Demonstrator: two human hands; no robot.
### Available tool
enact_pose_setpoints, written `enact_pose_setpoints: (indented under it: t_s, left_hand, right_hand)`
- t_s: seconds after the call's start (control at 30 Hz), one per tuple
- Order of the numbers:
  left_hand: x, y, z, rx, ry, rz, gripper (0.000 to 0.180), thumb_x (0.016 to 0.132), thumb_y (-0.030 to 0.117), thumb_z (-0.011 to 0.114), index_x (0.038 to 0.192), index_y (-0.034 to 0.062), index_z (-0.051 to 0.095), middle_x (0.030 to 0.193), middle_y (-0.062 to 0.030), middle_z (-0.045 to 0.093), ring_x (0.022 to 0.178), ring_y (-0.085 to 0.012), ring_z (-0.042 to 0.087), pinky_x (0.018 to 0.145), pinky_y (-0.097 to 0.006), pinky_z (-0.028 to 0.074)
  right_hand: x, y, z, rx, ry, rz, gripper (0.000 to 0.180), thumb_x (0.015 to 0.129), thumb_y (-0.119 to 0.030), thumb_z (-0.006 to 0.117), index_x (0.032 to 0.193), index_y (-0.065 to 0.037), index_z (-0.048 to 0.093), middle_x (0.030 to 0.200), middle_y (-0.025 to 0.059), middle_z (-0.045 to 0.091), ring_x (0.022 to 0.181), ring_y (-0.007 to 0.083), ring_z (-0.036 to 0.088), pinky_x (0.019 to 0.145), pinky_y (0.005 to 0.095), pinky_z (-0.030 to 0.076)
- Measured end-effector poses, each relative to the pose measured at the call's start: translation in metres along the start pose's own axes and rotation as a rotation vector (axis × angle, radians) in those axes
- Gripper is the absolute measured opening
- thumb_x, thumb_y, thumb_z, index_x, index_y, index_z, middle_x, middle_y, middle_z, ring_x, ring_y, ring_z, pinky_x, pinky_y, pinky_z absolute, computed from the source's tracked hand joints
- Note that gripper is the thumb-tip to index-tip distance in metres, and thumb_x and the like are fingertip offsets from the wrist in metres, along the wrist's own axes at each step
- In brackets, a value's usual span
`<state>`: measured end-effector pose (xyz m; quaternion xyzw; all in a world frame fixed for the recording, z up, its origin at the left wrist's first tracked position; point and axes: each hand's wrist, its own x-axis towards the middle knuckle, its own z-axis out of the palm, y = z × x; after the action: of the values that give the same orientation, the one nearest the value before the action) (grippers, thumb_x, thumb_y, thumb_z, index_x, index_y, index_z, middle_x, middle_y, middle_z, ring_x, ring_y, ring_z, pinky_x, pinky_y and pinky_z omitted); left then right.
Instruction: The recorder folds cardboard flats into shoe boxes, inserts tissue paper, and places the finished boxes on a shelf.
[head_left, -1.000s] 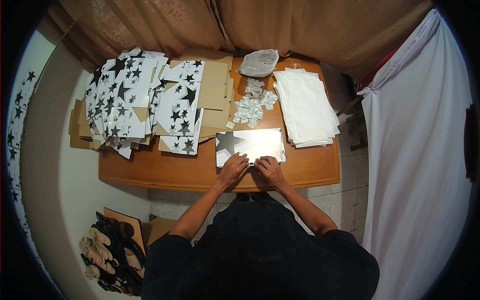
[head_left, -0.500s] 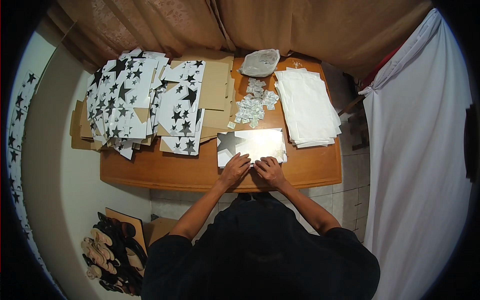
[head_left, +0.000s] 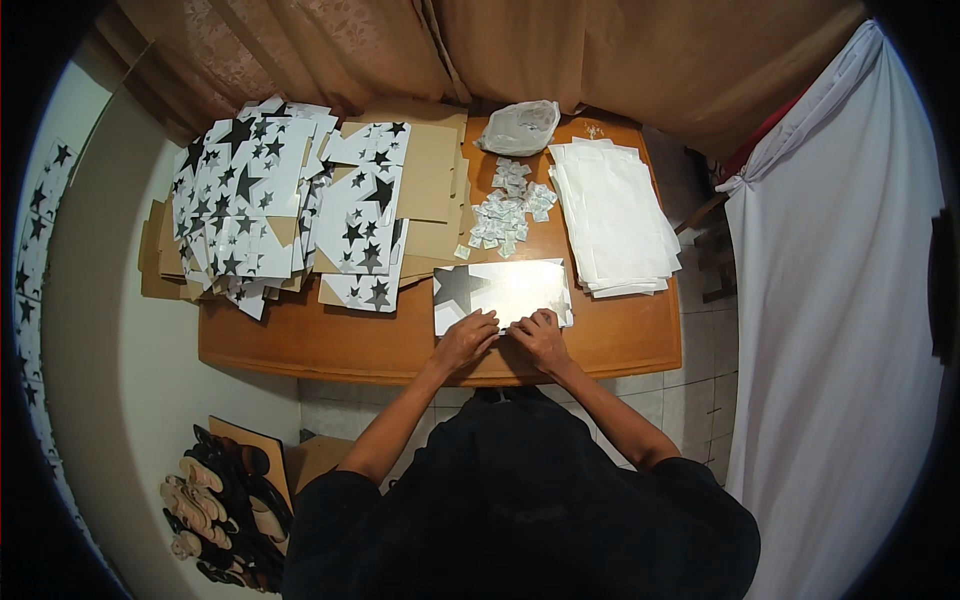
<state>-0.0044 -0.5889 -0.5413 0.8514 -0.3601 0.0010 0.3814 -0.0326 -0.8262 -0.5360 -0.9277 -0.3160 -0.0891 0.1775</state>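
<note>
A flat white cardboard box point(head_left: 505, 283) with a large dark star at its left end lies in front of me, near the table's front edge. Light glares off its glossy top. My left hand point(head_left: 466, 340) grips its near edge left of the middle, fingers curled over the rim. Close beside it, my right hand point(head_left: 541, 341) pinches the same edge, with bent fingers on the top. Both thumbs are mostly hidden. Just beyond the box is a heap of small pale square sachets point(head_left: 500, 217).
Star-printed flat cardboard pieces point(head_left: 245, 190) pile up on the table's left, some showing brown sides point(head_left: 428, 180). White paper sheets point(head_left: 610, 215) are stacked at right. A translucent plastic bag point(head_left: 520, 128) sits at the back. Shoes point(head_left: 225, 505) stand at lower left; a white curtain point(head_left: 830, 300) hangs right.
Both hands stay at the box's near edge, with only slight finger movement. The box and the piles look unmoved.
</note>
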Motion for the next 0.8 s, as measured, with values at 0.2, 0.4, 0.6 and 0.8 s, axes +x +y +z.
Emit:
enact_pose_setpoints:
  t_s: [0.2,0.4,0.6,0.8]
  left_hand:
    - [0.002,0.015,-0.049,0.326,-0.171,-0.028,0.04,0.08,0.007,0.073,0.12,0.0077,0.069,0.137,-0.01,0.062,0.139,-0.0284,0.049,0.115,-0.052,0.039]
    - [-0.008,-0.018,-0.043,0.31,-0.229,0.079,0.043,0.078,0.012,0.075,0.12,0.0076,0.067,0.134,-0.0096,0.064,0.129,-0.0325,0.059,0.108,-0.048,0.048]
    - [-0.03,-0.02,-0.021,0.271,-0.083,0.081,0.041,0.083,0.008,0.07,0.123,0.0034,0.065,0.134,-0.0127,0.063,0.128,-0.0336,0.059,0.109,-0.044,0.049]
    - [-0.036,-0.012,-0.022,0.244,-0.067,0.065,0.042,0.091,0.003,0.056,0.133,0.0004,0.06,0.14,-0.0157,0.059,0.135,-0.0348,0.053,0.114,-0.045,0.044]
  right_hand:
    - [0.017,-0.007,-0.007,0.096,0.062,-0.013,0.039,0.081,-0.012,0.069,0.12,-0.011,0.066,0.126,0.0069,0.062,0.123,0.0271,0.055,0.109,0.0525,0.036]
    - [0.011,0.003,0.01,0.036,-0.003,-0.043,0.044,0.084,-0.008,0.065,0.128,-0.011,0.064,0.136,0.0069,0.06,0.131,0.0274,0.053,0.115,0.0545,0.032]
    - [0.007,0.001,0.016,0.014,-0.013,-0.035,0.041,0.089,-0.014,0.062,0.131,-0.012,0.064,0.137,0.0074,0.061,0.132,0.0283,0.053,0.116,0.0547,0.03]
    - [0.004,-0.003,0.015,0.035,-0.003,-0.014,0.043,0.09,-0.011,0.059,0.132,-0.011,0.063,0.139,0.0077,0.059,0.134,0.0289,0.051,0.118,0.056,0.028]
